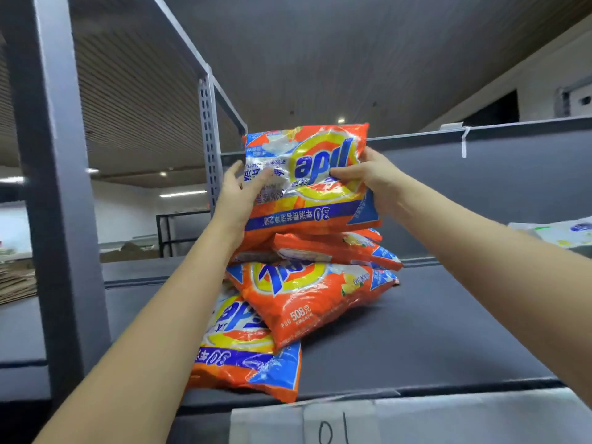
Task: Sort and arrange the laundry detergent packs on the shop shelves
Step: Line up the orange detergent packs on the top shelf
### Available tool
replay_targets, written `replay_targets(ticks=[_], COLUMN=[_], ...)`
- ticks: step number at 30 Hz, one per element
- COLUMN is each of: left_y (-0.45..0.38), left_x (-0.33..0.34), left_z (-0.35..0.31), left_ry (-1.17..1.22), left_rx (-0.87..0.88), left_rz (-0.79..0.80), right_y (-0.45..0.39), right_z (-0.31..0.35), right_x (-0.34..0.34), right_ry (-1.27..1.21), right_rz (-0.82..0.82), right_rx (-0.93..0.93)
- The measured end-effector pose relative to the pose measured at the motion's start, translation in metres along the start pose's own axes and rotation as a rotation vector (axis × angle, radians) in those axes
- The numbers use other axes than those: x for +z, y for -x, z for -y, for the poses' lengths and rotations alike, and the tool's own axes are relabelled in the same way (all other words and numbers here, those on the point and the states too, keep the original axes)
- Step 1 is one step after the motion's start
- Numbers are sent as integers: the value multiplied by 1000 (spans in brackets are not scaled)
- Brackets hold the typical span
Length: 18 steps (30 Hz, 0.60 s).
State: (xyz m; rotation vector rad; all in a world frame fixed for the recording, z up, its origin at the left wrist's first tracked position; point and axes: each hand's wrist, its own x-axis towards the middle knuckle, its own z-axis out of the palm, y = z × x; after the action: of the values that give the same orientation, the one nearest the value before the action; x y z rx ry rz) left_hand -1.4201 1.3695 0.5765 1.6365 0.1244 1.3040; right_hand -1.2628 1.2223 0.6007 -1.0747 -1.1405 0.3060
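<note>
A paper label [339, 426] marked "01" hangs on the front edge of the shelf [432, 341], nearest the camera at 6 o'clock. Above it, both bare forearms reach up and in toward the middle of the view.

The left hand [238, 200] grasps the top pack [307, 177] at its left edge, thumb on the printed face and the other fingers behind. The right hand [365, 176] grasps the same pack at its right edge, thumb pressed on the logo, fingers curled round the side. The pack is orange, held face toward the camera, upside down, with its long axis running roughly 9 to 3 o'clock. Its lower edge meets the pile below; whether it rests there or hangs just clear, I cannot tell.

The pile [307, 293] lies on the shelf at about 6 o'clock from the held pack. The second pack [336, 248] lies flat, long axis 9 to 3. The third [320, 299] slants from 10 to 4. The bottom pack [246, 350] reaches toward the shelf's front edge, its print upside down.

A white pack [557, 232] lies at 3 o'clock on the far shelf. A grey post [54, 187] stands at 9 o'clock.
</note>
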Motion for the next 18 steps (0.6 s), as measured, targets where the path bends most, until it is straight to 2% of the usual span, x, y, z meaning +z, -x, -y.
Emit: replay_targets(ticks=[5,9,13,18], left_y=[36,71,119,192], left_x=[2,8,20,41], left_z=[-24,-45,-63,-74], left_ry=[152,235,307,315], left_rx=[-87,-14,36,90], left_rz=[86,-2,-21,-128], right_y=[29,64,110,178], right_z=[13,33,49,50], right_x=[-1,0,-4,-16], right_ry=[23,26,-8,-31], right_rz=[101,187,226,288], right_rx=[-164,-202,-177,-66])
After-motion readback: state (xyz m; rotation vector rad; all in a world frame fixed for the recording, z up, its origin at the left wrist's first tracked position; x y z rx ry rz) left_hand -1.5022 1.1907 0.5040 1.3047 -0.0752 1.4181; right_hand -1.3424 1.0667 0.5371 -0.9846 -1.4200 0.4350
